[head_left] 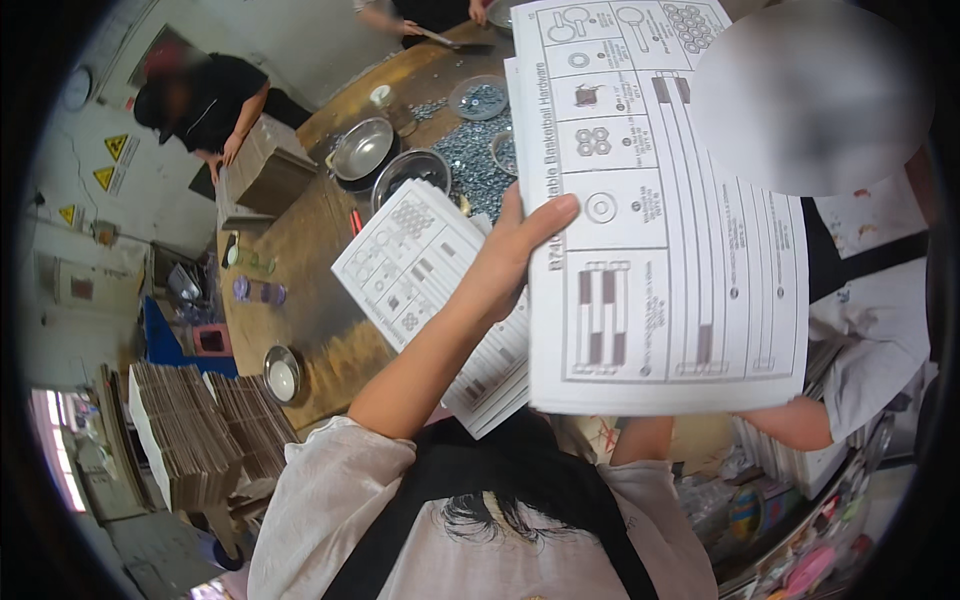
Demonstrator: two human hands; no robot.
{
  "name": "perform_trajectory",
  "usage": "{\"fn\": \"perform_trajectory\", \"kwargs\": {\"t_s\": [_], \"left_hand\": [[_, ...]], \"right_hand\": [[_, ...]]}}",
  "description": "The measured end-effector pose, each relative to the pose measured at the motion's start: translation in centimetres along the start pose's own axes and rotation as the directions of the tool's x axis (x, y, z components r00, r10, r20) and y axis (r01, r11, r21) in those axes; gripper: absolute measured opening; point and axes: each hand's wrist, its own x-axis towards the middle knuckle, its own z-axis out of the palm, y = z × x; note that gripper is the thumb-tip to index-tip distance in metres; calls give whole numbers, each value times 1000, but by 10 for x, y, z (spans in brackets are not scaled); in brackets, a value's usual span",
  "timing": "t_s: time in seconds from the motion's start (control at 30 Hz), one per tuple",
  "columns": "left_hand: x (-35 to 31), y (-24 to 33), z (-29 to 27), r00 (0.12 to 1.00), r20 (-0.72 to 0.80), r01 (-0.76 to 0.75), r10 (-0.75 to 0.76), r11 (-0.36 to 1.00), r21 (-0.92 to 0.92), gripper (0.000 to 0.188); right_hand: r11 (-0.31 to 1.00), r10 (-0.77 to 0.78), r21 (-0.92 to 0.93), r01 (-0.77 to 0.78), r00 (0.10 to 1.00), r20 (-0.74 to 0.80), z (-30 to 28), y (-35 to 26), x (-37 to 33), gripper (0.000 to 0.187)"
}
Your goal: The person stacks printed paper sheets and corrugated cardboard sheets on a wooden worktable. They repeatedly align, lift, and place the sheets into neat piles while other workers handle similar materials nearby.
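My left hand (pixel 522 243) grips the left edge of a thick white stack of printed parts sheets (pixel 610 310), its thumb pressed on the front. The pages show line drawings of washers, nuts and bars in boxed cells. My right forearm (pixel 640 440) goes up behind this stack, and the stack hides my right hand. Below my left forearm, a second pile of similar sheets (pixel 385 265) reaches over the table edge, fanned at its lower end.
On the wooden table (pixel 330 345) are metal bowls (pixel 363 150), scattered small metal hardware (pixel 465 150), bottles (pixel 258 291) and a small bowl (pixel 282 375). Cardboard stacks (pixel 185 430) stand at left. One person (pixel 215 95) handles cardboard; another (pixel 870 330) stands close at my right.
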Motion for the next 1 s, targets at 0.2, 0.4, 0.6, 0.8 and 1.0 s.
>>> {"fn": "perform_trajectory", "kwargs": {"t_s": [0.2, 0.4, 0.6, 0.8, 1.0], "left_hand": [[-131, 46, -75, 980, -201, -66, 5, 953, -296, 65], [-268, 25, -238, 837, -528, -288, 144, 936, -202, 68], [-388, 17, -377, 722, -663, -364, 197, 923, -121, 75], [-498, -4, -463, 681, -732, -127, 7, 986, -108, 77], [-540, -102, -561, 713, -696, -124, -80, 963, -238, 72]], "right_hand": [[989, 148, -66, -135, 957, 250, 102, 54, -49, 58], [917, 385, -93, -387, 806, 449, 188, 182, -107, 59], [741, 637, -241, -627, 544, 546, 229, 332, -152, 61], [546, 796, -303, -781, 371, 479, 216, 443, -193, 62], [518, 850, -228, -824, 467, 243, 102, 518, -197, 55]]}}
